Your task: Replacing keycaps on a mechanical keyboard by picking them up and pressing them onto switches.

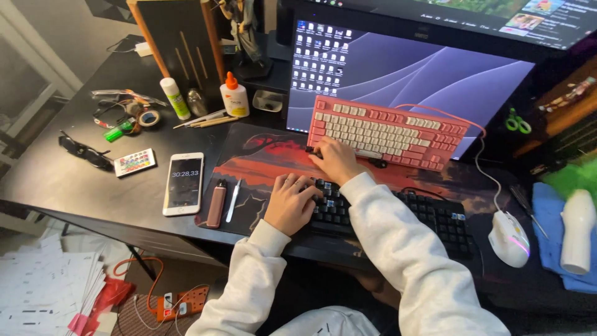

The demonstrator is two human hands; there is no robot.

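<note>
The left hand (291, 202) is lying palm down with curled fingers, grasping nothing, on the black keyboard (398, 214), while the right hand (336, 160) is reaching, loosely bent and also grasping nothing, toward the pink keyboard (388, 132).

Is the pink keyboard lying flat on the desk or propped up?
Propped up: the pink keyboard leans tilted against the monitor.

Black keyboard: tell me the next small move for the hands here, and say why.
Probably lift the right hand slightly, taking up whatever its fingertips pinch by the black keyboard; the piece is too small to identify. The left hand rests on the keyboard's left end, steadying it. The pink keyboard leans against the monitor, out of the way.
</note>
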